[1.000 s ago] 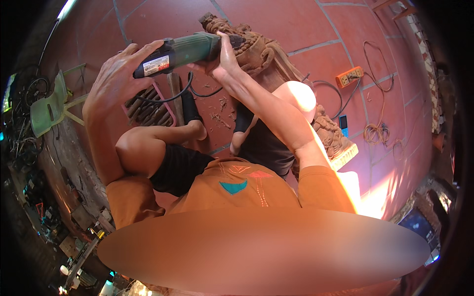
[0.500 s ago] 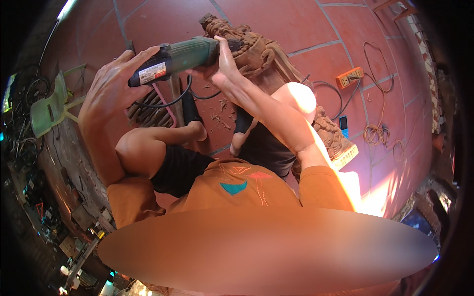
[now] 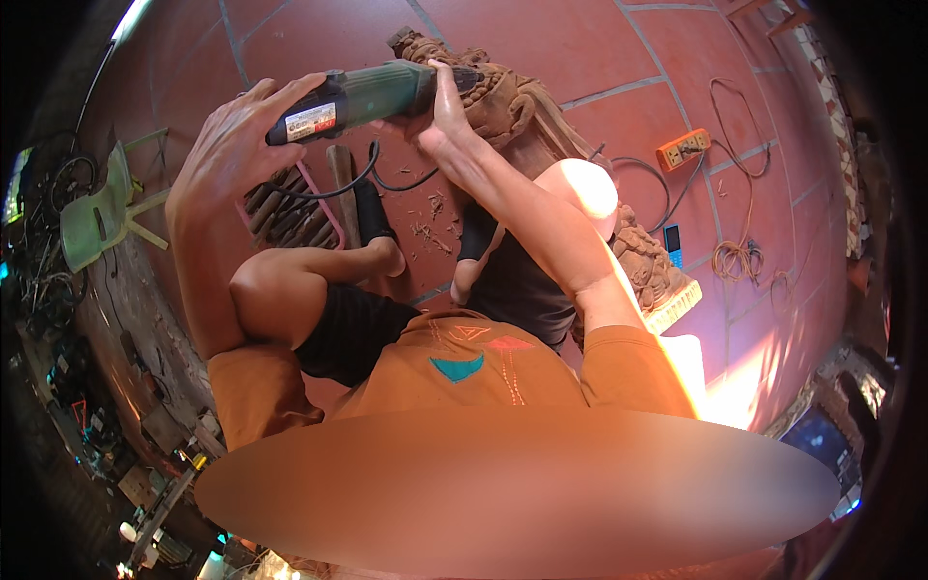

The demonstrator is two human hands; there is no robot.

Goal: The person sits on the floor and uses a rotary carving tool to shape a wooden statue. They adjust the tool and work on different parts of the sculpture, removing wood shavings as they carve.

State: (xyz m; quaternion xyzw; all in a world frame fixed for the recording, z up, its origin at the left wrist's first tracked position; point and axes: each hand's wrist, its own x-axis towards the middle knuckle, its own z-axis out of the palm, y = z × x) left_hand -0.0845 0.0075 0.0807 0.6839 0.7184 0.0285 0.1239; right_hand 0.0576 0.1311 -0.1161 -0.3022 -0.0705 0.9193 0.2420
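Observation:
My left hand (image 3: 237, 135) is wrapped round the black rear end of a corded power carving tool (image 3: 377, 97), which has a green body. Farther forward, my right hand (image 3: 440, 114) grips the tool near its dark nose, fingers partly hidden behind it. That nose points right, against the upper part of a carved wooden statue (image 3: 522, 111). Whether the tip touches the wood is hard to see. The statue lies slanting from the far middle to the near right, partly behind my right knee and arm.
Wood chips (image 3: 433, 232) lie on the red tiles between my feet. A pink-rimmed basket of chisel-like tools (image 3: 290, 208) sits left of them. Beyond it is a green plastic chair (image 3: 101, 208). To the right are an orange power strip (image 3: 683, 150), cords (image 3: 739, 256) and a blue phone (image 3: 673, 246).
The rear of the tool has shifted up and to the right with my left hand. My right hand has moved slightly up with the nose. The statue has stayed put.

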